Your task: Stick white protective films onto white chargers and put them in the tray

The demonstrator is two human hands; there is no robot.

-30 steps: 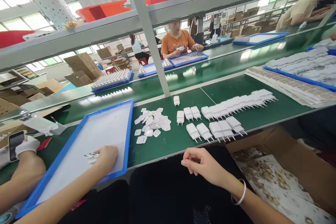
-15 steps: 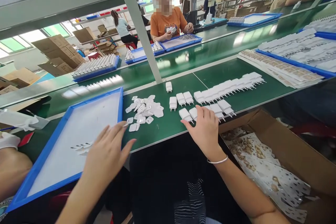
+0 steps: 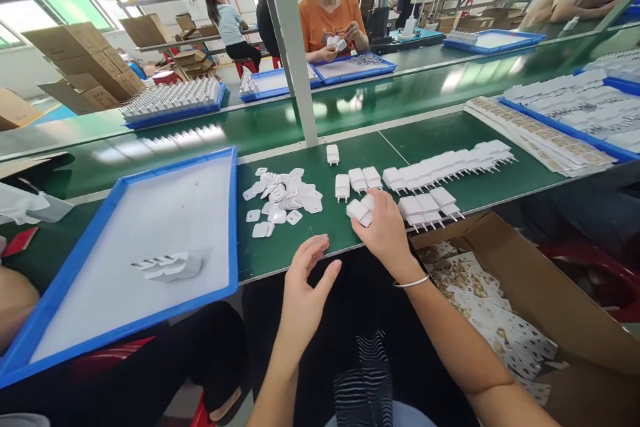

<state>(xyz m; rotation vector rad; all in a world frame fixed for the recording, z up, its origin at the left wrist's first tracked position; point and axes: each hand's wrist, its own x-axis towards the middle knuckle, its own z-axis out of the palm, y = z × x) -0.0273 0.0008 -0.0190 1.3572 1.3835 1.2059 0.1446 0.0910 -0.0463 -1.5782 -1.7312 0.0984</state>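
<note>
My right hand (image 3: pixel 384 227) is closed round white plug adapters (image 3: pixel 361 209) near the front edge of the green table (image 3: pixel 320 247). My left hand (image 3: pixel 309 287) hangs just off that edge, thumb and fingers apart, holding nothing. Left of the adapters lies a loose pile of thin white square pieces (image 3: pixel 285 193). A long row of adapters (image 3: pixel 450 165) stretches to the right, with a short group (image 3: pixel 427 205) in front of it. Several single adapters (image 3: pixel 357 179) stand behind my right hand.
A blue-rimmed tray (image 3: pixel 233 213) at left holds a few adapters (image 3: pixel 175 265). A cardboard box (image 3: pixel 565 307) with scrap sheets sits below the edge at right. A metal post (image 3: pixel 295 60) rises beyond the table. A person in orange (image 3: pixel 333 17) sits opposite.
My left hand has moved right, away from over the tray, uncovering the adapters there. My right hand has closed on adapters and drawn them slightly apart from the front group. The view has shifted.
</note>
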